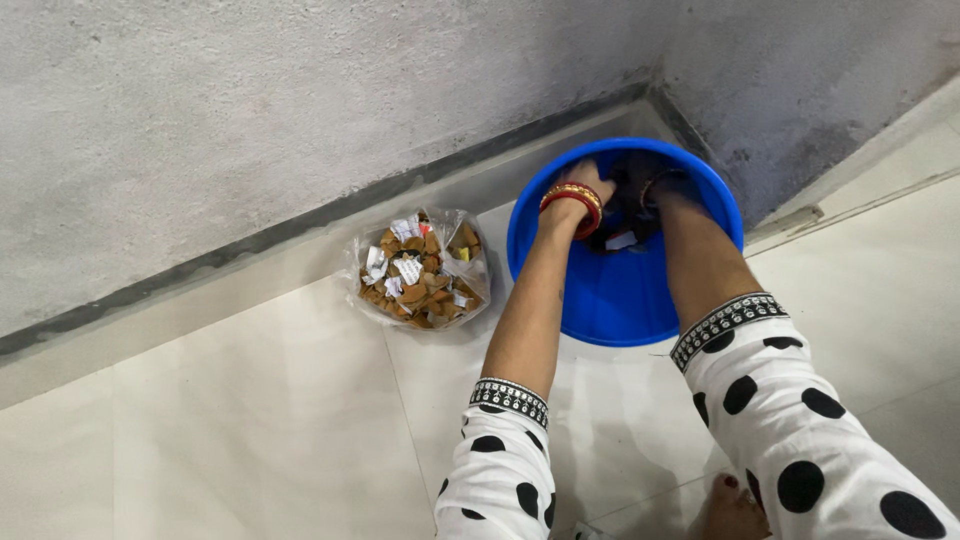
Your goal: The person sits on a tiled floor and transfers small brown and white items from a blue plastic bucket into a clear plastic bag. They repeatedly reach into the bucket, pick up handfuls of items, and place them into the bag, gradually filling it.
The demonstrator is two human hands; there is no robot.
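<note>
Your blue basin point(612, 305) sits on the floor point(250, 420) in the wall corner. Both hands are inside it: the left hand point(585, 185) and right hand point(655, 190) clutch a dark cloth point(625, 215). A plastic bag of scraps point(422, 270) lies just beside the basin.

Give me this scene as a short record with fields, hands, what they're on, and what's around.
left hand: inside the blue tub, on dark cloth
right hand: inside the tub, on the same cloth; grip unclear
wrists: red and gold bangles on the left
beside tub: clear bag of brown scraps and paper bits
setting: pale tiled floor, grey wall corner
</note>
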